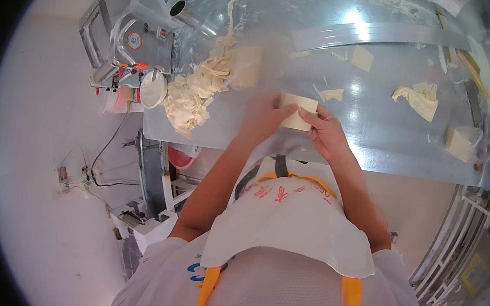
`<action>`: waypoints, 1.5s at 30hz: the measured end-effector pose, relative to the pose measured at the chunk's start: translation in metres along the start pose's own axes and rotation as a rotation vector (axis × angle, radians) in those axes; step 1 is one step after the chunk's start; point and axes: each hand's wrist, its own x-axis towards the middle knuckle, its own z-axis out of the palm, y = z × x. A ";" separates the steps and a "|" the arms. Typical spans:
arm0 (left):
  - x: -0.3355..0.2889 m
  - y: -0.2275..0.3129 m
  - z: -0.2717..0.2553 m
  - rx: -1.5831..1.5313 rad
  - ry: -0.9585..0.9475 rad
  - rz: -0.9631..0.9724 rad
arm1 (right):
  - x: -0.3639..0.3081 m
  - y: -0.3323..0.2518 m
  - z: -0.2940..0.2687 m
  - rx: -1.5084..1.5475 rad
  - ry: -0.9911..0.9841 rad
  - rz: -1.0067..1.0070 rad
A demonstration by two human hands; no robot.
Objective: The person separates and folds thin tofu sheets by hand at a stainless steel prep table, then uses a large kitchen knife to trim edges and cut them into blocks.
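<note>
Over the near part of a shiny metal bench (371,124), the left hand (262,116) and right hand (330,136) are holding a pale square stack (298,108), their fingers (312,119) gripping its left and right sides. A crumpled pale heap (187,106) is lying left (a steel machine (140,45) is standing farther left), while a rumpled sheet (421,102) is lying right. A whitish wall (43,104) is rising along the left.

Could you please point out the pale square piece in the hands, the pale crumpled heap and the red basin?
Pale square piece (301,104), head view: its upper face.
Pale crumpled heap (186,103), head view: the broad part nearest the person.
Red basin (181,159), head view: its visible side.
</note>
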 end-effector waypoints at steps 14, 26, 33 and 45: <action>0.004 -0.027 -0.004 -1.620 -0.425 -0.126 | -0.040 -0.027 0.134 -0.816 0.235 -0.276; 0.026 -0.055 0.013 -2.030 -1.154 -0.061 | -0.036 -0.025 0.146 -0.890 0.243 -0.323; 0.009 -0.049 -0.005 -2.011 -0.858 -0.068 | -0.044 -0.029 0.129 -0.699 0.274 -0.301; -0.026 -0.056 -0.012 -1.666 -0.506 0.152 | -0.054 -0.003 0.166 -1.486 0.182 -0.823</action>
